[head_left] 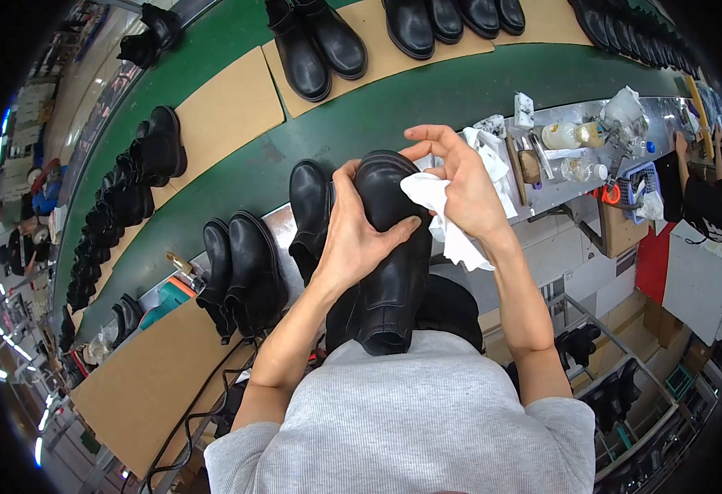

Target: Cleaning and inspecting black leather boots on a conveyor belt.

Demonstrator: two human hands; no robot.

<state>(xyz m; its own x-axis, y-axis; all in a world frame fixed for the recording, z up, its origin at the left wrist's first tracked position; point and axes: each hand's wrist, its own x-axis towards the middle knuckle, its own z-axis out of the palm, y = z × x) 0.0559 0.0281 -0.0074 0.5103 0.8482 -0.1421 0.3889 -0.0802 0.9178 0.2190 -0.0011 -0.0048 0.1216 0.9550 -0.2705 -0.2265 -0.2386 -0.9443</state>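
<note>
A black leather ankle boot (388, 272) is held up in front of my body, its toe pointing away and its shaft against my shirt. My left hand (359, 235) grips it from the left side, thumb across the instep. My right hand (464, 185) pinches a white cloth (428, 191) beside the boot's toe, with part of the cloth on the leather and the rest hanging below. Just left of my left hand stands another black boot (307, 198), partly covered by the hand. A pair of black boots (246, 259) sits farther left.
Beyond my hands runs a green conveyor belt (311, 136) with cardboard sheets (221, 115) and rows of black boots. On the metal ledge at right are plastic bottles (579, 169), a wooden-handled brush (529, 165) and a purple basket (642, 189). Another person's arm (682, 156) shows at far right.
</note>
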